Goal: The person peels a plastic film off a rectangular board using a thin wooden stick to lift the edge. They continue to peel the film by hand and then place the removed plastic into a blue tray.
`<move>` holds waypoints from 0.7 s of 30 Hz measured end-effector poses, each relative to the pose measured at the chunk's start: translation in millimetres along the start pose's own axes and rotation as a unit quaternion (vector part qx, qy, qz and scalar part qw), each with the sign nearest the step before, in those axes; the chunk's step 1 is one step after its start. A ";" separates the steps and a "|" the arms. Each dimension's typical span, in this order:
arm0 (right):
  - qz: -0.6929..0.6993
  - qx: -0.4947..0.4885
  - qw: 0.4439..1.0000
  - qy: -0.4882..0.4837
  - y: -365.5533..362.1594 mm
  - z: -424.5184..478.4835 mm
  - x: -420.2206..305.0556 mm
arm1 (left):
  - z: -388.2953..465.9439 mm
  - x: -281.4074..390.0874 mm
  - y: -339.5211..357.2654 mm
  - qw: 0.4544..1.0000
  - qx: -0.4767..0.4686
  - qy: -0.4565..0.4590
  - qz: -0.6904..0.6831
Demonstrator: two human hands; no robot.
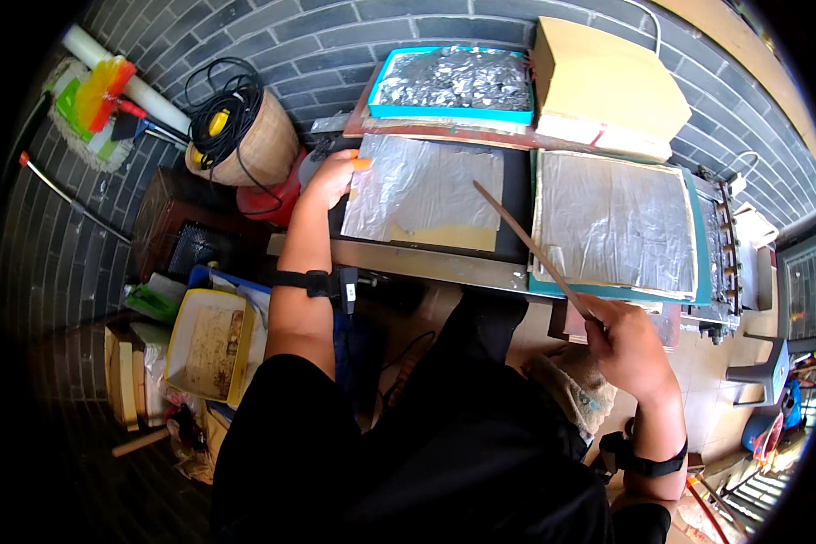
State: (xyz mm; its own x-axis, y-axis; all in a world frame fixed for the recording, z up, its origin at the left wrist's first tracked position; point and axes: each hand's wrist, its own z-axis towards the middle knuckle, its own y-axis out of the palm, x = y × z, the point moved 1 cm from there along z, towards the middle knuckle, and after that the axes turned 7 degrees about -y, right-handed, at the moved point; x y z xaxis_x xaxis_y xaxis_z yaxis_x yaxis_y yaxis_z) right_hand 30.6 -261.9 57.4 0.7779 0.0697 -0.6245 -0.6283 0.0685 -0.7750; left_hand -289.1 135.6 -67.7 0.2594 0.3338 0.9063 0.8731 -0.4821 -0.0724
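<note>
My left hand [336, 178], with orange coverings on its fingertips, grips the left edge of a thin silver foil sheet [415, 183]. That sheet lies over a tan paper [449, 238], whose front strip shows, on a black work surface [517, 183]. In my right hand [629, 347] is a long, thin, brown stick [544, 262], probably wood. Its tip points up and left, over the right part of the foil sheet; whether it touches cannot be told. Right of the black surface, another silver sheet [615, 217] lies on pale paper over a green mat [699, 238].
Behind the work surface stand a blue tray [452, 117] of crumpled foil scraps and a tall stack of tan paper [605, 81]. At left are a wooden barrel [272, 139] with coiled black cable [228, 126], a red bucket [265, 204] and a yellow-rimmed tray [204, 347]. A grey stool [761, 370] stands right.
</note>
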 end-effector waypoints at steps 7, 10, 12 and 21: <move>0.001 -0.025 0.999 0.028 2.8 2.6 -1.1 | -2.5 -0.1 -4.0 0.990 0.138 -0.024 0.026; 0.014 -0.027 0.999 0.032 3.5 7.6 -3.7 | -1.8 -0.4 -2.9 0.985 0.162 -0.027 0.057; 0.037 -0.046 0.997 0.046 2.5 11.3 -10.3 | 3.7 -5.3 -5.1 0.985 0.165 -0.017 0.037; 0.125 -0.101 0.987 -0.014 21.5 8.9 -11.4 | -23.9 -7.6 12.0 0.959 0.236 0.131 0.090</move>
State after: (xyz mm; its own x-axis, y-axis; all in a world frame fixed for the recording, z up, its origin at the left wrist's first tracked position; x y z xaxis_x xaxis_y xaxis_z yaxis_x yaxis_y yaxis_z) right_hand 8.2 -252.4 48.7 0.5967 0.0861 -0.7978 -0.7833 -0.1537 -0.6024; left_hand -290.4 107.9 -65.5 0.3644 0.0349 0.9306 0.9297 -0.0709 -0.3614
